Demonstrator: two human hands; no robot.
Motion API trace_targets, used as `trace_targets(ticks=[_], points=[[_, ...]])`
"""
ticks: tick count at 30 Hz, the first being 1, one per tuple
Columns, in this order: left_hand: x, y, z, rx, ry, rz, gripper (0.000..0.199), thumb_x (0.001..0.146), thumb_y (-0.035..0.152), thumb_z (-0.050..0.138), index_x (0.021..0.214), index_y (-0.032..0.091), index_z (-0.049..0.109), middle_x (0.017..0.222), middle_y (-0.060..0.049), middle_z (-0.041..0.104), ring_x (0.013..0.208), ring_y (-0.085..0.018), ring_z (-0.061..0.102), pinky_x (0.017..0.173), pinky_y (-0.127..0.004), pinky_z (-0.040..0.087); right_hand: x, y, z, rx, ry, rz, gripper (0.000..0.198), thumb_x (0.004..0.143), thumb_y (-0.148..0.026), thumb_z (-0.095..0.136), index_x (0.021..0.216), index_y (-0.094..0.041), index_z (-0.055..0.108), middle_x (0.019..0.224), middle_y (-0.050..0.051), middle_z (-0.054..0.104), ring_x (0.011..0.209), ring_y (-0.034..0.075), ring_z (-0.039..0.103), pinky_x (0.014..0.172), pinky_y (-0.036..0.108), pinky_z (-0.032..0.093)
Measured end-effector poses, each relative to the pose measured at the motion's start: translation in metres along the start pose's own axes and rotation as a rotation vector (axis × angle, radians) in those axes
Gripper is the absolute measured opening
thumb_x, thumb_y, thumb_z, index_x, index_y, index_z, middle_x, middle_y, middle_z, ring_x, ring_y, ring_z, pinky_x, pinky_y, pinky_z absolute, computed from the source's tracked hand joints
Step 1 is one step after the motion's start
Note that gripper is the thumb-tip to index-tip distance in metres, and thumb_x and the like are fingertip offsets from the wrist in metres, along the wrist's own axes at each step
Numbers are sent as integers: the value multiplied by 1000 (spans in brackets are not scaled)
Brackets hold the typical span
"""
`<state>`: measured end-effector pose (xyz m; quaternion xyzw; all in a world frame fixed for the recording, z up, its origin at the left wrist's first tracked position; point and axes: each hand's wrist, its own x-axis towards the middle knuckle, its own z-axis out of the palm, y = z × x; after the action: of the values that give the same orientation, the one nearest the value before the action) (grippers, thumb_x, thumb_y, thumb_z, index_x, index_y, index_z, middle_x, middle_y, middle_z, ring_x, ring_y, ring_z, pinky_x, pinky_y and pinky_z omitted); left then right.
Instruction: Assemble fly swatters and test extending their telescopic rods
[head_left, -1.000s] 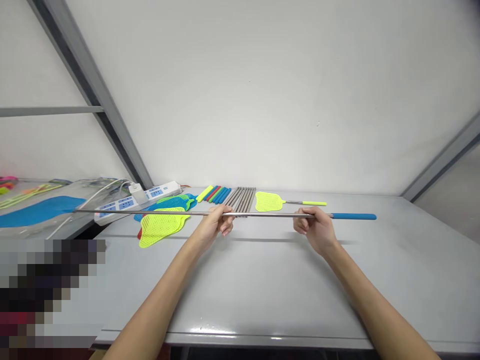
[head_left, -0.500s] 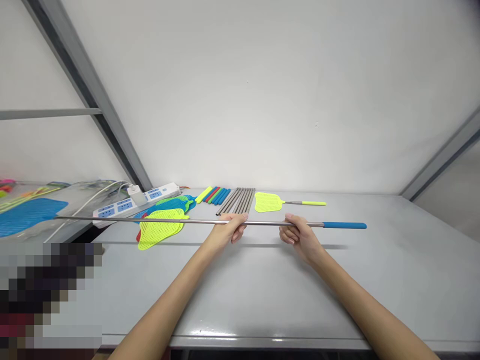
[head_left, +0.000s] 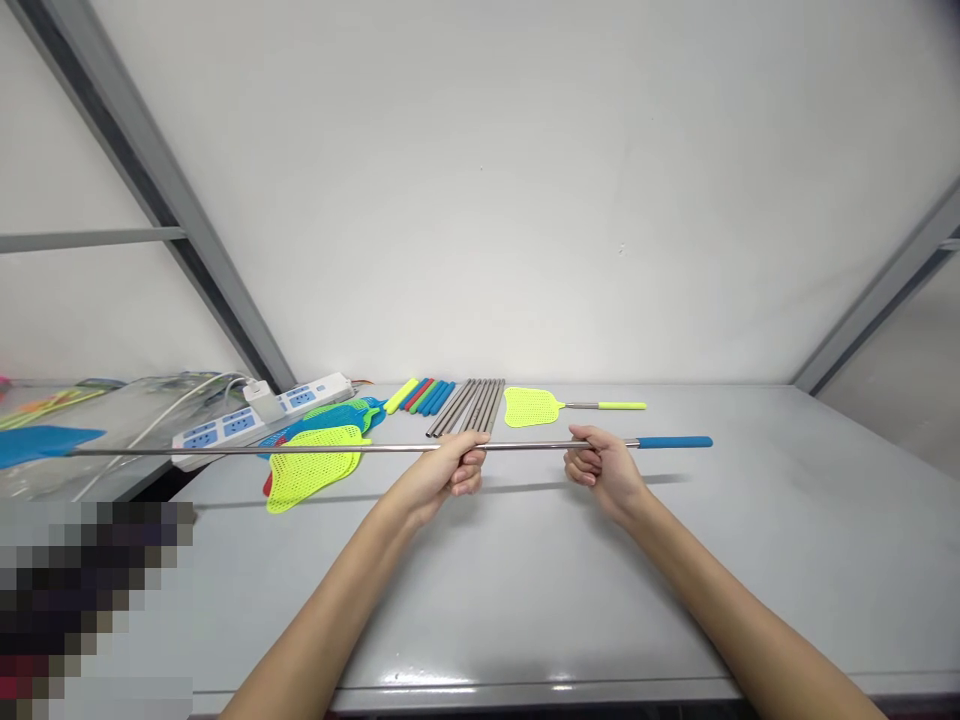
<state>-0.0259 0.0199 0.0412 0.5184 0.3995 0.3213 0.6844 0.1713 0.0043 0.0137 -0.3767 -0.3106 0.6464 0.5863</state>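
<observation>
A long telescopic fly swatter [head_left: 525,446] stretches across the view above the grey table, held by both hands. Its blue paddle [head_left: 45,444] lies at the far left, partly cut off by the frame edge, and its blue grip [head_left: 675,442] points right. My left hand [head_left: 456,466] is closed around the middle of the thin metal shaft. Closer to the blue grip, my right hand [head_left: 600,464] pinches the thicker shaft section between thumb and curled fingers. Beyond the shaft lies a short yellow fly swatter [head_left: 534,406].
Metal tubes [head_left: 472,405] and coloured grips [head_left: 421,396] lie in rows at the back of the table [head_left: 525,600]. Loose swatter heads [head_left: 315,468] are piled on the left beside a white power strip [head_left: 262,410] with a plugged-in adapter. A pixelated patch covers the lower left.
The swatter has shifted left in view, its blue paddle further out of frame. The gap between my hands has widened slightly, and my right hand is nearer the blue grip.
</observation>
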Motion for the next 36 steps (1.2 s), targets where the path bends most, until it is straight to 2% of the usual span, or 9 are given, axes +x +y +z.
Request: trace_targets(ticks=[6,12,18,26,30,32,36], points=[[-1,7,-5,-11,11,-80,33,70,34,45,45,19,30,34,10,17,31,-4,15,43,-22,31,0,-3,-1,-5,26,-17,30,65,-18,47,45,-19,25,39,-9,10,32,5,15,34,21,17],[-1,10,-6,12,-8,-58,34,71,34,43,45,19,28,36,9,15,32,-4,10,41,-22,27,-1,-7,-7,-2,90,-67,25,64,-17,48,47,-19,29,40,-9,10,32,5,15,34,21,16],[-2,9,-4,21,-9,-27,34,71,35,43,46,19,27,37,9,15,34,-5,12,42,-22,27,1,-10,-10,-17,84,-101,32,66,-18,48,44,-19,25,40,-8,10,32,5,16,35,23,17],[-3,5,7,21,-16,58,35,73,33,41,46,18,25,40,8,16,35,-4,14,43,-22,27,3,-3,-9,-28,-5,-236,44,72,-30,47,39,-18,20,41,-6,15,35,6,21,37,24,21],[-3,2,16,54,-51,91,37,73,36,43,47,18,24,42,8,17,37,-4,16,42,-22,23,-1,3,1,6,-93,-208,41,75,-38,40,42,-17,31,43,-5,23,36,6,24,38,23,22],[-3,0,21,77,-49,116,38,71,39,45,47,18,24,44,7,18,38,-4,16,41,-22,19,-5,8,8,-31,-118,-181,34,75,-39,43,50,-17,40,46,-5,28,37,6,25,38,22,23],[-3,-6,29,118,-82,103,38,68,42,47,48,17,27,45,7,19,39,-5,17,41,-22,16,-16,18,22,-50,-287,74,20,73,-37,47,69,-17,50,48,-5,33,37,4,29,38,19,23]])
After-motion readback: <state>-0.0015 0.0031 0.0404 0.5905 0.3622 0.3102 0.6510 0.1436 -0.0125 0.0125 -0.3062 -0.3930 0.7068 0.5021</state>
